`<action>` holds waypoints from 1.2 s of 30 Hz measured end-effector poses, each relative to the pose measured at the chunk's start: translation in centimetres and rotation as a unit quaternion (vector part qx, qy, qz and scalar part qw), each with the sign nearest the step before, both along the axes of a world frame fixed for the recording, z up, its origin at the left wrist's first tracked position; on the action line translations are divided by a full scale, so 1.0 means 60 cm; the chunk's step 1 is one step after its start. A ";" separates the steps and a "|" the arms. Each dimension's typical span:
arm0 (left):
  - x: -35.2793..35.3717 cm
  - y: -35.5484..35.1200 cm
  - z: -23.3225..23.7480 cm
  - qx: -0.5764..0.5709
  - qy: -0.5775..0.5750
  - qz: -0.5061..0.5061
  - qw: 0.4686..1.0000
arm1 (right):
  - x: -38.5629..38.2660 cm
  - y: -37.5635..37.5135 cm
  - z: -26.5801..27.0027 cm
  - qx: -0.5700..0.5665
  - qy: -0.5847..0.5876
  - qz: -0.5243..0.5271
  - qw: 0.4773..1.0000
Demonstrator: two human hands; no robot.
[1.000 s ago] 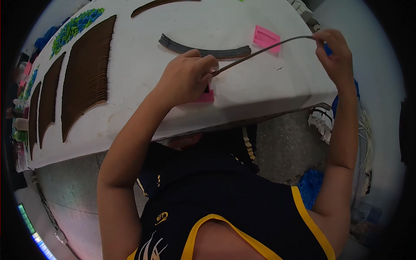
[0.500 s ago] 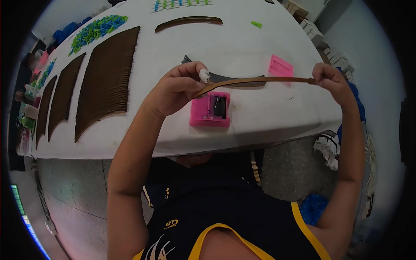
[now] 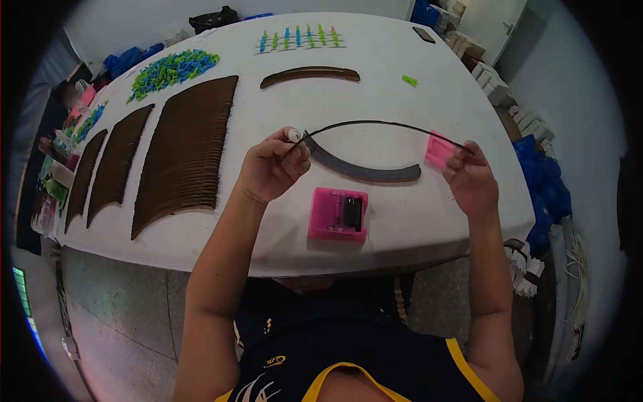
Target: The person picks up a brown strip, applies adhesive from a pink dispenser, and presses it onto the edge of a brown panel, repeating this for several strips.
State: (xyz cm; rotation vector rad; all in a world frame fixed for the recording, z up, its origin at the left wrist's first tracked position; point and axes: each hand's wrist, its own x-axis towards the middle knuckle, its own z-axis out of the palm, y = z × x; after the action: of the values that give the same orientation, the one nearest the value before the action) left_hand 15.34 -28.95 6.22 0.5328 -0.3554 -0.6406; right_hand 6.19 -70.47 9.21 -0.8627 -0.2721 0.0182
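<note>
A thin dark strip [image 3: 382, 122] arches upward between my two hands. My left hand [image 3: 276, 164], with a white wrapping on one fingertip, pinches its left end. The right end is pinched in my right hand [image 3: 472, 175]. Beneath the arch lies a curved grey piece [image 3: 365, 173] on the table. A pink device with a black part [image 3: 329, 214] sits nearer the table's front edge. Partly behind my right hand is a pink tray [image 3: 438, 150].
Brown strips lie in a large row [image 3: 187, 147] and smaller rows [image 3: 119, 164] at left. Blue and green clips [image 3: 173, 72] are heaped behind them. Further back are a curved brown bundle [image 3: 310, 74], a clip rack [image 3: 299, 40], a green clip [image 3: 409, 81] and a phone [image 3: 423, 34].
The strip has gone from nearly straight, broad face showing, to a bowed arch seen edge-on. My hands have come closer together. The view has shifted, showing more of the table's far side.
</note>
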 end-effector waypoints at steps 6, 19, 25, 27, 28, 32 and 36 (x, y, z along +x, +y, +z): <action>0.076 -0.001 -0.028 -0.087 0.044 0.051 0.994 | 0.122 0.045 -0.021 -0.055 -0.004 -0.119 0.991; 0.335 -0.043 -0.101 0.101 0.241 0.262 0.929 | 0.381 0.135 -0.045 -0.272 0.031 -0.091 0.957; 0.372 -0.059 -0.089 0.196 0.253 0.279 0.905 | 0.475 0.147 -0.074 -0.355 0.073 -0.039 0.931; 0.365 -0.057 -0.075 0.310 0.182 0.256 0.897 | 0.500 0.145 -0.090 -0.385 0.075 -0.047 0.919; 0.362 -0.056 -0.074 0.416 0.107 0.228 0.874 | 0.511 0.144 -0.100 -0.415 0.077 -0.055 0.905; 0.355 -0.051 -0.095 0.681 -0.275 0.217 0.643 | 0.560 0.142 -0.151 -0.577 0.046 -0.104 0.809; 0.313 -0.058 -0.098 0.739 -0.416 0.319 0.422 | 0.572 0.158 -0.181 -0.725 -0.033 -0.247 0.642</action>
State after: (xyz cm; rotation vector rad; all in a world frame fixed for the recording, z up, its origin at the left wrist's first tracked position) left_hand 34.11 -32.40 0.35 2.6523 -0.3760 0.3793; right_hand 40.49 -61.00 -1.65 -2.5617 -0.0136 -0.3635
